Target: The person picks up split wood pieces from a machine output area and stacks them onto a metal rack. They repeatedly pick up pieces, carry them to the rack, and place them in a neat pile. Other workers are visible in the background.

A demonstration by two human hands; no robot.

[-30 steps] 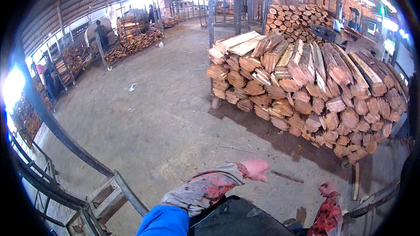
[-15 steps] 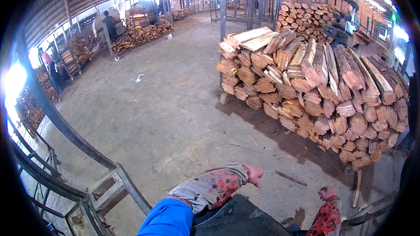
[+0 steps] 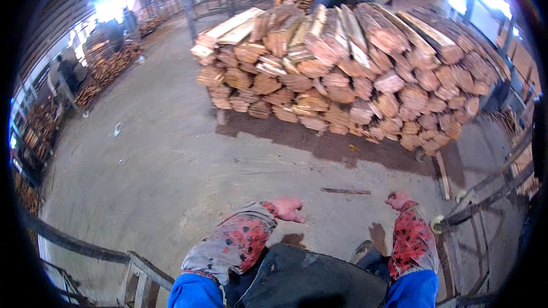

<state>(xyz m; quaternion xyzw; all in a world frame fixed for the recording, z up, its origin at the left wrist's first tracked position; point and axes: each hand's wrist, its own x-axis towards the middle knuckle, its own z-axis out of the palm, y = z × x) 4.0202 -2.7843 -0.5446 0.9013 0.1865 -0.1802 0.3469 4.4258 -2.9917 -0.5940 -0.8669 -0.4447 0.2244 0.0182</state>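
My left hand hangs over the concrete floor in front of my body, thumb and fingers apart with nothing in them. My right hand is held out further right, its fingers curled in and nothing visible in them. Both arms wear patterned red and grey sleeves over blue cloth. A dark apron covers my front between the arms. Neither hand touches anything. Nearest to them is a thin wood strip lying on the floor. Beyond it stands a big stack of split wood pieces, rough ends facing me.
A narrow wooden piece leans at the stack's lower right. Curved-looking frame rails lie at left and right. More wood is piled at far left, near a dark standing figure. A pale scrap lies on the floor.
My view has turned right, so the stack appears further left and higher. My right hand and forearm show more fully. Both hands stay free of any object.
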